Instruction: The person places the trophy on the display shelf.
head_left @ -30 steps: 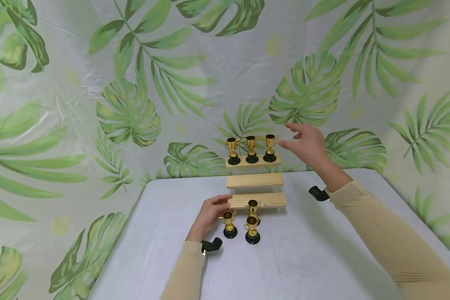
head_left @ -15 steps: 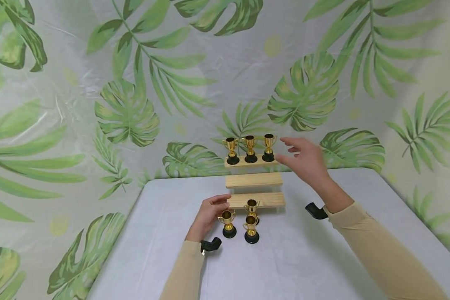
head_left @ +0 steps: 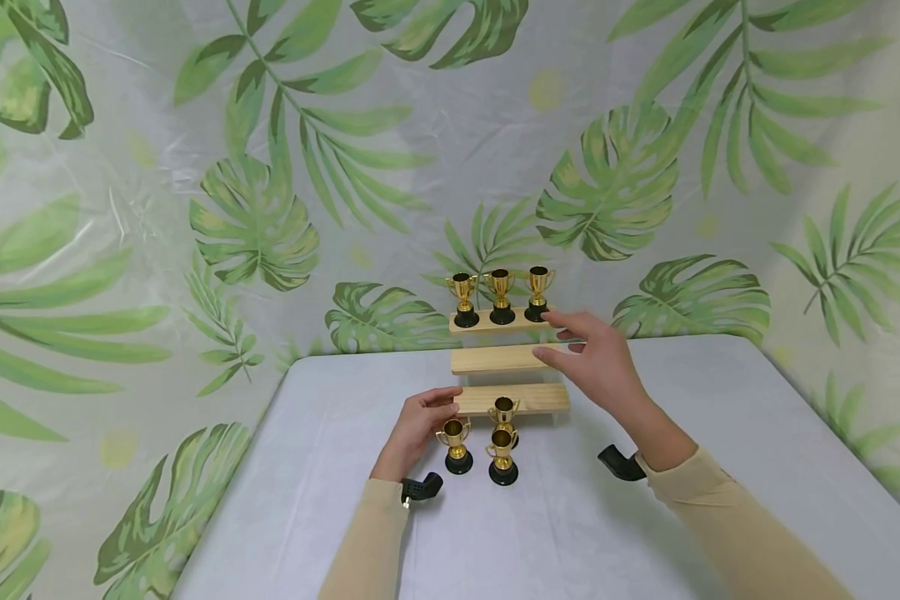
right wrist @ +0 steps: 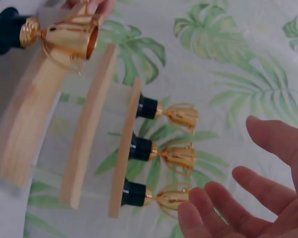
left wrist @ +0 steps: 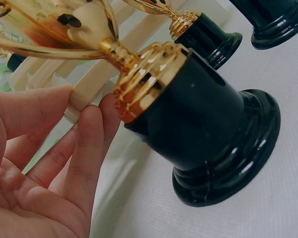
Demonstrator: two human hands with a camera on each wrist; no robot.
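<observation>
A three-step display stand (head_left: pixel 510 360) of pale wooden planks on see-through supports is set on a table (head_left: pixel 570 533) covered in white cloth. On the stand's top step, three shiny gold, two-handled trophy cups (head_left: pixel 499 283) with round black bases are upright in a spaced row, probably so that each shows clearly. Three matching cups are upright on the cloth in front of the stand, apparently within easy reach: a left cup (head_left: pixel 457 448) near its front left corner, a rear cup (head_left: pixel 504 407) just before its bottom step, and a front cup (head_left: pixel 502 457) nearer the person.

At the stand's left side, the left hand (head_left: pixel 414 429) pinches the end of the bottom step between thumb and fingers, likely to steady the frame; the left cup is just beside this hand, not held by it. At the stand's right side, near the top and middle steps, the right hand (head_left: pixel 600 362) grasps nothing, its fingers loosely spread; whether a fingertip brushes the stand cannot be told. Behind the stand hangs a pale backdrop (head_left: pixel 420 150) printed with green leaves.
</observation>
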